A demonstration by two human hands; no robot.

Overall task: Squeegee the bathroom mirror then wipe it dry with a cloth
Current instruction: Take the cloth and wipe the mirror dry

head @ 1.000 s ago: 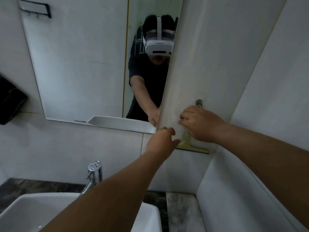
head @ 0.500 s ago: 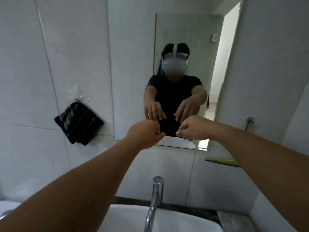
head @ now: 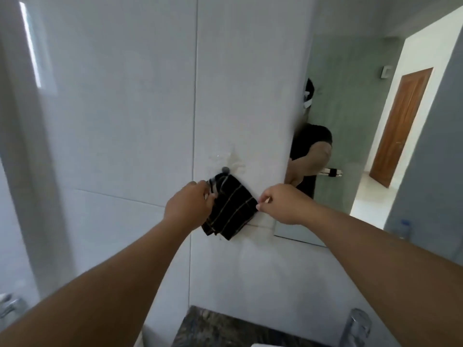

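A black cloth with thin tan stripes (head: pixel 231 209) hangs from a small wall hook (head: pixel 225 169) on the white tiled wall, left of the mirror (head: pixel 350 146). My left hand (head: pixel 190 205) grips the cloth's upper left edge. My right hand (head: pixel 283 202) pinches its right corner between thumb and fingertips. The mirror fills the right side and reflects a person, a green wall and a brown door. The squeegee is out of view.
A dark stone counter (head: pixel 225 329) lies at the bottom, with a chrome tap (head: pixel 355 326) at the lower right. Another chrome fitting (head: pixel 10 306) shows at the lower left edge. White tiles cover the wall all around.
My view has swung left from the squeegee's hook to the cloth. Both hands left the squeegee hanging on the right wall, crossed in front of the mirror, and now hold the cloth.
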